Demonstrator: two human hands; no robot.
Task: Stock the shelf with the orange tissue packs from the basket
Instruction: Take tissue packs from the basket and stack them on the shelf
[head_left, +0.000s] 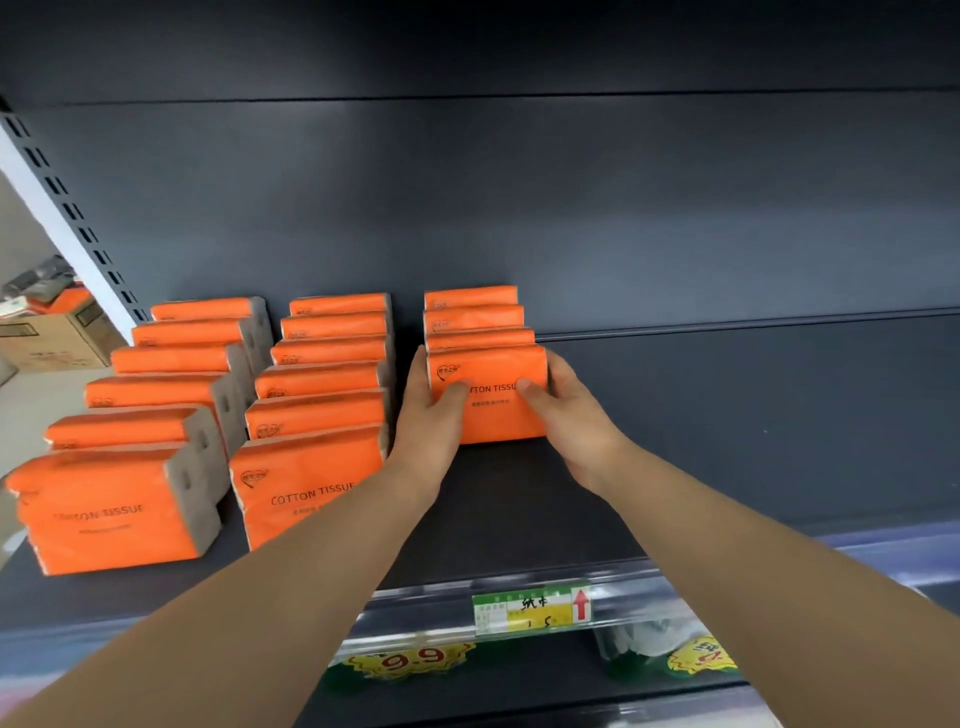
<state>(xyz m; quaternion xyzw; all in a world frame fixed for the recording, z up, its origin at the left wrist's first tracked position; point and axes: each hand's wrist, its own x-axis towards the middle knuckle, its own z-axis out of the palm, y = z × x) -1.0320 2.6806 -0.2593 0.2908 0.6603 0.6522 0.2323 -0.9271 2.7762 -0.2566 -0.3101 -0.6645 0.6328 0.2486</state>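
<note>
Gripping one tissue pack (491, 415) from both sides: the left hand (432, 410) is clamping its nine o'clock edge, thumb lying across the orange front. The right hand (566, 410) is clamping the three o'clock edge the same way, thumb pressing beside the printed lettering. The pack is standing upright on the dark shelf (519, 519), about the middle of the view. Its back face is touching the front of a short row (475, 317) of three more packs, which is running toward the back panel (571, 208) at twelve o'clock. At nine o'clock from the held pack a middle row (322, 395) of six upright packs is standing close by, and the left hand is sitting in the gap between the two. Farther toward nine o'clock a left row (156, 387) is reaching nearly to the shelf's front edge, its nearest pack blurring. A slotted post (67, 208) is rising at ten o'clock, with a cardboard box (57, 332) showing beyond it. At six o'clock a green and yellow price tag (530, 605) with a red arrow is sitting in the shelf's front rail, and a yellow sale sign (410, 662) is hanging just below toward seven o'clock.
</note>
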